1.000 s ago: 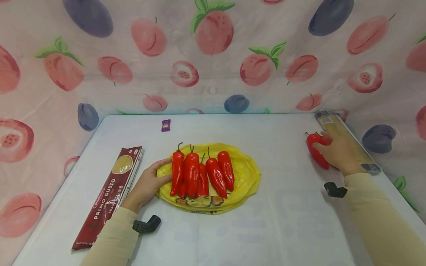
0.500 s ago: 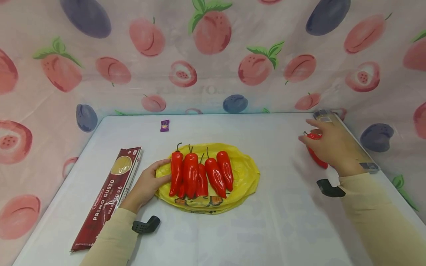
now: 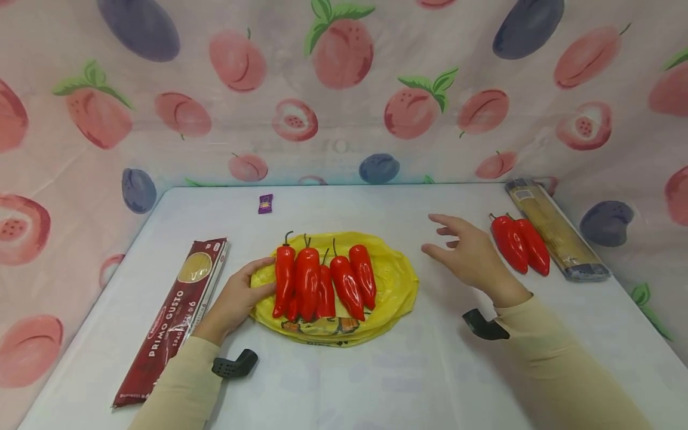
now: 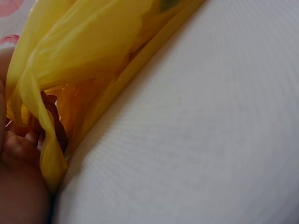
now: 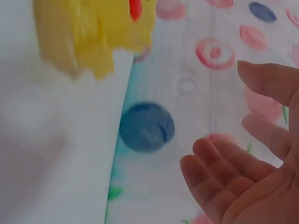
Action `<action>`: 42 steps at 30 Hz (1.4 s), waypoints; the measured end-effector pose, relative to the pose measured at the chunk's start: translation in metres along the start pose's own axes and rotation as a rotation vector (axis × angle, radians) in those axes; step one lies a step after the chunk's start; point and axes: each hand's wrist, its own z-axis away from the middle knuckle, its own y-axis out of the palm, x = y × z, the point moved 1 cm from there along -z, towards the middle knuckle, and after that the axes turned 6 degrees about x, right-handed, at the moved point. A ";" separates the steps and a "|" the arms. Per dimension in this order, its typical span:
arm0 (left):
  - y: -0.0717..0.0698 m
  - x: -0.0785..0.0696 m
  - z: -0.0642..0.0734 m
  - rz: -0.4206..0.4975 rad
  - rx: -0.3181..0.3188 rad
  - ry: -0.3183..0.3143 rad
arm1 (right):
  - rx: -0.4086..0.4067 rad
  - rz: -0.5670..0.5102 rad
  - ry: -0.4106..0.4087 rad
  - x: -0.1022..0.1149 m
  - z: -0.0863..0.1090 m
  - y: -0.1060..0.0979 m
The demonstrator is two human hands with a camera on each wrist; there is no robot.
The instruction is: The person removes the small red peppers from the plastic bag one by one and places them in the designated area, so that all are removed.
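A yellow plastic bag (image 3: 396,275) lies spread on the white table with several glossy red peppers (image 3: 307,286) side by side on it. My left hand (image 3: 236,298) holds the bag's left edge, thumb and fingers next to the leftmost pepper. In the left wrist view, folds of the yellow bag (image 4: 93,51) run between the fingers of the left hand (image 4: 21,177). My right hand (image 3: 473,257) is in the air right of the bag, fingers spread and holding nothing. Behind it, two red peppers (image 3: 518,243) lie together on the table.
A dark red spaghetti packet (image 3: 172,322) lies at the left, partly beneath the left forearm in view. A clear pack of spaghetti (image 3: 559,230) lies along the right edge. A small purple wrapped candy (image 3: 266,203) is near the back edge. Fruit-patterned cloth (image 3: 344,143) surrounds the table.
My right hand has let go of a red pepper beside another at the right, lifted away, and moved left toward the yellow bag. The left hand has stayed in place.
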 end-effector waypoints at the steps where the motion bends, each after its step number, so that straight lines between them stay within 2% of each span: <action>1: 0.000 0.000 0.000 -0.004 -0.001 0.001 | 0.011 -0.008 -0.016 0.003 -0.001 0.007; 6: -0.001 0.000 0.000 -0.010 0.000 0.003 | 0.064 -0.062 -0.090 0.023 -0.005 0.036; 11: -0.001 0.000 0.000 -0.001 0.005 0.000 | 0.113 -0.114 -0.141 0.042 -0.009 0.057; 18: 0.000 0.001 -0.001 -0.001 0.004 0.006 | 0.233 -0.130 -0.126 0.059 -0.014 0.079; 23: 0.000 0.002 -0.001 -0.011 -0.003 -0.006 | 0.290 -0.106 -0.130 0.072 -0.020 0.093; 29: 0.000 0.002 -0.001 -0.010 -0.001 -0.002 | 0.347 -0.101 -0.106 0.086 -0.024 0.108; 33: 0.000 0.003 -0.001 -0.008 0.001 -0.005 | 0.385 -0.120 -0.123 0.092 -0.028 0.115; 42: -0.001 0.003 -0.002 0.007 0.005 0.001 | 0.427 -0.095 -0.116 0.101 -0.035 0.126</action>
